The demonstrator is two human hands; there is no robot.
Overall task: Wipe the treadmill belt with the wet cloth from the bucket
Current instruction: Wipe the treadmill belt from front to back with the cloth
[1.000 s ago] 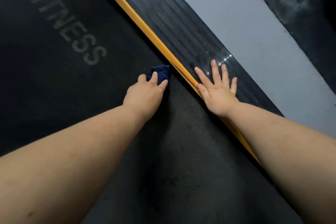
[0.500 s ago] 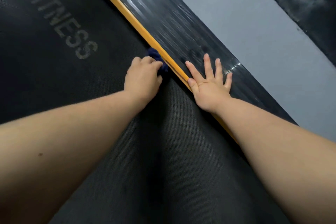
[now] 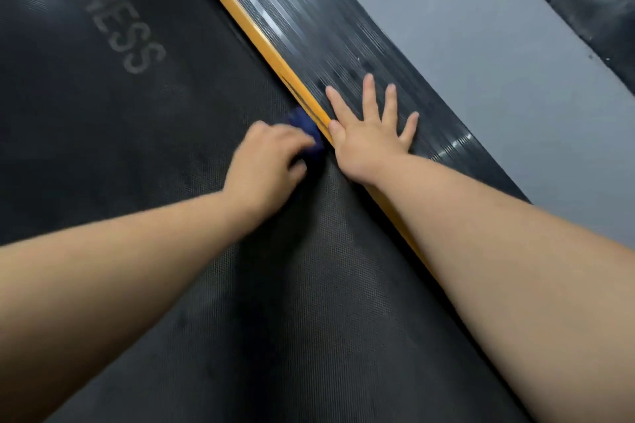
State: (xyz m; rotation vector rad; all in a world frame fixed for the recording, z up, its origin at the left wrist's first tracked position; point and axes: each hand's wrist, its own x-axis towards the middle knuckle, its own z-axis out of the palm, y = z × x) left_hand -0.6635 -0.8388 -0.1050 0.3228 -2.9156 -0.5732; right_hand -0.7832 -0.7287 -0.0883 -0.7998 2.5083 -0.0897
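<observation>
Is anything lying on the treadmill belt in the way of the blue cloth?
Nothing visible does. The left hand grips the blue cloth on the treadmill belt, against the yellow edge strip. The belt in view carries only its printed lettering. The right hand lies flat on the ribbed side rail, off to the side.
</observation>
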